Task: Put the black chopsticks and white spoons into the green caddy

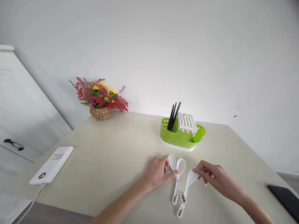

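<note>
Two white spoons lie crossed on the table: one spoon (172, 162) has its bowl to the left, and the other spoon (181, 165) passes under its handle. My left hand (157, 171) rests beside them with curled fingers; its thumb reaches out and touches them near the crossing, gripping neither. Farther right, my right hand (213, 175) pinches a third white spoon (192, 176) by the edge of its bowl. That spoon's handle slants down to the left, its end beside the crossed handles. All the handle ends carry small dark printed marks.
Behind the spoons stands a green utensil caddy (174, 138) on a white base, with black chopsticks (172, 116) and a white slotted rack (187, 122). A flower basket (101, 113) sits back left. A white power bank (52, 165) with a cable lies left; a black phone (283, 197) lies right.
</note>
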`<state>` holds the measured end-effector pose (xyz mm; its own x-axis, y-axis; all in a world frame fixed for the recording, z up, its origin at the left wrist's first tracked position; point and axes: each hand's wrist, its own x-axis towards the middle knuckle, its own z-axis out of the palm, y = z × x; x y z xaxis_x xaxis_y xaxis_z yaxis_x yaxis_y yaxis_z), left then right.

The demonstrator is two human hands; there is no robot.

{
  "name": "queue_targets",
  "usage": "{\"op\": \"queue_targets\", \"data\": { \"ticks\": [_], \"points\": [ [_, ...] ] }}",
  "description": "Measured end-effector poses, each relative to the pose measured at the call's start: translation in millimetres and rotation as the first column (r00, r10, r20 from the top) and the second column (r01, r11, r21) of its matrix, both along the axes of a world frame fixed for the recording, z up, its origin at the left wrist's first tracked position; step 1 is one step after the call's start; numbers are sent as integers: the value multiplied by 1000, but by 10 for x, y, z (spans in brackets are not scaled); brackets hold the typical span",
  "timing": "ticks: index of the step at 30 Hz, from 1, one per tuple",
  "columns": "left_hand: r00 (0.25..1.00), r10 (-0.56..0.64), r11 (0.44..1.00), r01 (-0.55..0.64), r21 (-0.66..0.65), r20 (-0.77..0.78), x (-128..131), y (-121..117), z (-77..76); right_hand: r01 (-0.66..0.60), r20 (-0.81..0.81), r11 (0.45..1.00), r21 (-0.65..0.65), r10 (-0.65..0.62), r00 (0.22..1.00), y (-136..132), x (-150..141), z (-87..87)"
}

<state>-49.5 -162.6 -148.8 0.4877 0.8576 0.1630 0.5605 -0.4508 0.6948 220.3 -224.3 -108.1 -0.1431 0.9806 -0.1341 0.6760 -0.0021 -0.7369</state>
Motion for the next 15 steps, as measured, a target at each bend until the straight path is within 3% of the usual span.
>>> {"op": "queue_targets", "data": {
  "ticks": [10,13,15],
  "points": [
    [991,-69,997,65,-35,-111,48,-197,7,-109,43,991,-81,113,993,33,-351,113],
    [993,-65,998,62,-32,-95,34,-199,6,-134,106,988,-83,142,984,52,-295,264],
    [995,-60,998,57,-34,-86,32,-200,0,-140,180,989,-54,148,972,91,-223,454]
  ]
}}
